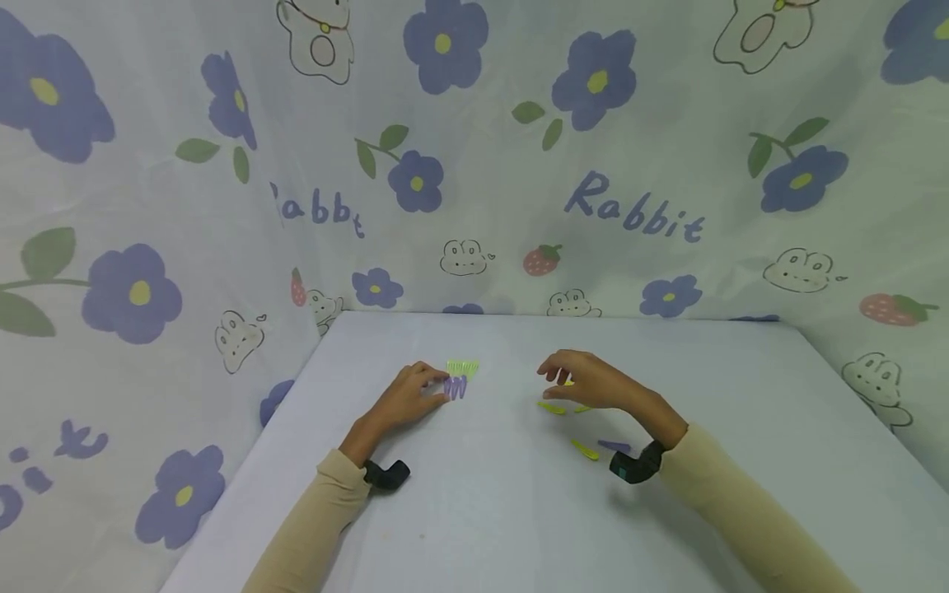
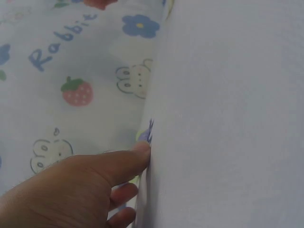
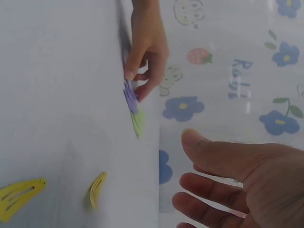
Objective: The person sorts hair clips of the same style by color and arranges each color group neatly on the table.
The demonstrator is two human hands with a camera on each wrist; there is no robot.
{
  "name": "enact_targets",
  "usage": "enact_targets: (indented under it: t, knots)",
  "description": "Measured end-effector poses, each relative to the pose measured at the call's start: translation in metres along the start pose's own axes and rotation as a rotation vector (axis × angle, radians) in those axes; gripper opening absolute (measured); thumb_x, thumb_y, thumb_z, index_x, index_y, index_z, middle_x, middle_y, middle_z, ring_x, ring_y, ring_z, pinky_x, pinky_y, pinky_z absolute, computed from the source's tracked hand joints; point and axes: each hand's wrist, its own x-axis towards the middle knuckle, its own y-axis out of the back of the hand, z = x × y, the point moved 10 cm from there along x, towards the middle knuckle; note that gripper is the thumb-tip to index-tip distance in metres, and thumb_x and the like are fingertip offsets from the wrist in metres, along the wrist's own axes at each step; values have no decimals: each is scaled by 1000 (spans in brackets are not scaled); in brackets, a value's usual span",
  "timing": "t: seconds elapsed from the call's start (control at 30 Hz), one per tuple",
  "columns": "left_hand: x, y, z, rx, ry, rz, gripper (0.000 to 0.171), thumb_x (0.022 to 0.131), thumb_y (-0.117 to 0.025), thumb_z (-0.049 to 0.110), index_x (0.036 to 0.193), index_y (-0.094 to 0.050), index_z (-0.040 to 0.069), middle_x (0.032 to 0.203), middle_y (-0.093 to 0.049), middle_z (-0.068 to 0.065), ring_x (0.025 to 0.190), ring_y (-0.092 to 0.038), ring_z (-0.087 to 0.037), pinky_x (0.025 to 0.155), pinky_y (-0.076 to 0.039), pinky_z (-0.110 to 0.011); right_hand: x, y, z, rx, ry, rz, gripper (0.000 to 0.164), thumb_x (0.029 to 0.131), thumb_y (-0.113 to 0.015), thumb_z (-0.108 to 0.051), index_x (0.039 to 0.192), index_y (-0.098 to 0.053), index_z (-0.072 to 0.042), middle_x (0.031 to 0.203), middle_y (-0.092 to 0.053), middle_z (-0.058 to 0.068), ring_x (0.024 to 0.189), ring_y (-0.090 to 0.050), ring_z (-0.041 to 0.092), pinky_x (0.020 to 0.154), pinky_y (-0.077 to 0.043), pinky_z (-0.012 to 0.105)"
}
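Note:
My left hand point(image 1: 406, 397) rests at the left end of a short row of purple snap hair clips point(image 1: 456, 387). Its thumb and index finger pinch the outermost purple clip at its two ends. Directly behind lies a row of light green hair clips point(image 1: 463, 367). Over on the right, my right hand point(image 1: 586, 379) hovers above the table with loosely bent fingers and holds nothing. Beneath and around it lie several yellow hair clips point(image 1: 585, 450), partly hidden by the hand. One loose purple hair clip point(image 1: 614, 445) lies near the right wrist.
The white table point(image 1: 474, 511) meets a hanging cloth point(image 1: 497, 165) printed with flowers, rabbits and strawberries at its back and left. Each wrist wears a black camera; the right one point(image 1: 636, 463) sits just above the loose purple clip.

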Motion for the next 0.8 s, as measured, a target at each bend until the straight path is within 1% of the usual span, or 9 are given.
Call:
enact_targets:
  t: [0.13,0.23,0.37,0.5,0.53,0.67,0.8]
  knots:
    - [0,0,-3,4,7,-1,43,92,-73,34,131,-66,17,123,-60,-5,112,-53,-25,95,-48,-45,-18,5,8,11,-25,-19,35,89,-76,-24,119,-67,-10,105,-68,0,97,-66,15,88,-55,41]
    - [0,2,-4,16,3,7,43,92,-73,35,131,-66,18,123,-60,-4,112,-53,-24,94,-48,-44,-29,6,16,11,-53,-33,34,90,-76,-23,120,-67,-11,106,-69,1,96,-65,13,88,-55,41]
    - [-1,5,-3,16,-6,21,43,91,-74,34,130,-67,17,122,-61,-5,110,-54,-23,91,-48,-43,-43,8,21,1,-44,-32,33,90,-75,-21,118,-67,-6,103,-69,4,92,-65,12,83,-56,34]
    - [-1,4,-1,3,-17,19,43,92,-73,33,130,-67,16,122,-60,-6,109,-53,-24,91,-48,-44,-60,10,30,10,-51,-8,34,90,-75,-22,117,-67,-3,102,-69,3,90,-64,13,77,-55,26]
    - [0,4,0,1,-20,17,42,92,-73,33,130,-67,16,122,-60,-6,109,-53,-24,91,-48,-44,-65,9,34,21,-68,-6,34,90,-75,-23,117,-67,-4,101,-69,2,90,-64,12,76,-55,24]
    - [0,1,1,-11,-23,6,43,92,-73,33,131,-66,16,123,-60,-7,112,-52,-26,95,-48,-47,-86,2,51,52,-116,-18,36,90,-75,-25,118,-67,-4,99,-68,-3,88,-61,8,72,-54,22]
    - [0,-1,0,4,-25,13,42,92,-73,34,130,-66,17,123,-60,-5,113,-53,-25,96,-48,-48,-100,-4,62,63,-139,-11,33,90,-74,-25,116,-68,-5,96,-66,-7,85,-59,4,71,-53,22]
